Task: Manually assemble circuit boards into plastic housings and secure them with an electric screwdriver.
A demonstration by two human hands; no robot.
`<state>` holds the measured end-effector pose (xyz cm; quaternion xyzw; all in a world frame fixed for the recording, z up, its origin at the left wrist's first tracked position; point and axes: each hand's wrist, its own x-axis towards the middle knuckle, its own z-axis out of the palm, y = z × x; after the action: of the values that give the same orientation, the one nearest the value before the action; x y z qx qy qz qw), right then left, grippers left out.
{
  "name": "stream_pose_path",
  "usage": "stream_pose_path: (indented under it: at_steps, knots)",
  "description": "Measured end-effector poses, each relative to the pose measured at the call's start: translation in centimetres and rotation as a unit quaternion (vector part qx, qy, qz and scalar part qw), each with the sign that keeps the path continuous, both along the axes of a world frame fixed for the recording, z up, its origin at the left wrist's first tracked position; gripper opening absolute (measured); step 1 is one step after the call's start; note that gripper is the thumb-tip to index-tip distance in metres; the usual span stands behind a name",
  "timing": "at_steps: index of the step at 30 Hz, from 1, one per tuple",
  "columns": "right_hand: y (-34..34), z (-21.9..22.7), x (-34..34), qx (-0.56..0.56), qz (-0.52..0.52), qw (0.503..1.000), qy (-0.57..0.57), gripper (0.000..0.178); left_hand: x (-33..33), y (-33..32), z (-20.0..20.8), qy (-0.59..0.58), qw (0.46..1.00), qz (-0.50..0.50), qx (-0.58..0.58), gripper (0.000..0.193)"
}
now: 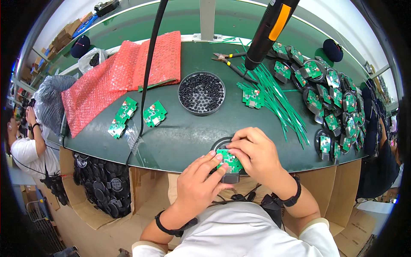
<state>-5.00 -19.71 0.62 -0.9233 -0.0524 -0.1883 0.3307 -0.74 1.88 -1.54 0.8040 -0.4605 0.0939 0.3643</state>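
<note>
A green circuit board [230,161] sits in a round black plastic housing [219,144] at the table's front edge. My left hand [200,180] grips the housing from the left, its fingers pressing on the board's face. Above the board's upper right edge, my right hand [253,153] is closed in a pinch; whatever lies between its fingertips is too small or hidden to name. Beyond the hands stands a round dish [201,110] of small black screw-like pieces.
Loose boards [155,114] and red bubble wrap [100,90] lie left. Green strips [284,109], pliers [234,66] and a pile of black housings with boards [329,100] lie right. A black and orange tool [269,36] hangs overhead; a black cable [147,77] crosses the table. A carton [95,220] holds black parts.
</note>
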Motion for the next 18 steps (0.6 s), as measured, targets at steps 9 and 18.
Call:
stream_pose_path:
  at_steps: [9,18]
  knots:
    - [-0.3,-0.7,0.1,0.017,0.015,1.000,0.017,0.012,-0.6,-0.1,0.4,0.032,0.999,0.010,-0.005,0.051]
    - [-2.4,0.1,1.2,-0.026,-0.041,0.999,-0.001,0.008,0.8,-3.1,1.4,0.036,0.999,0.003,0.018,0.050]
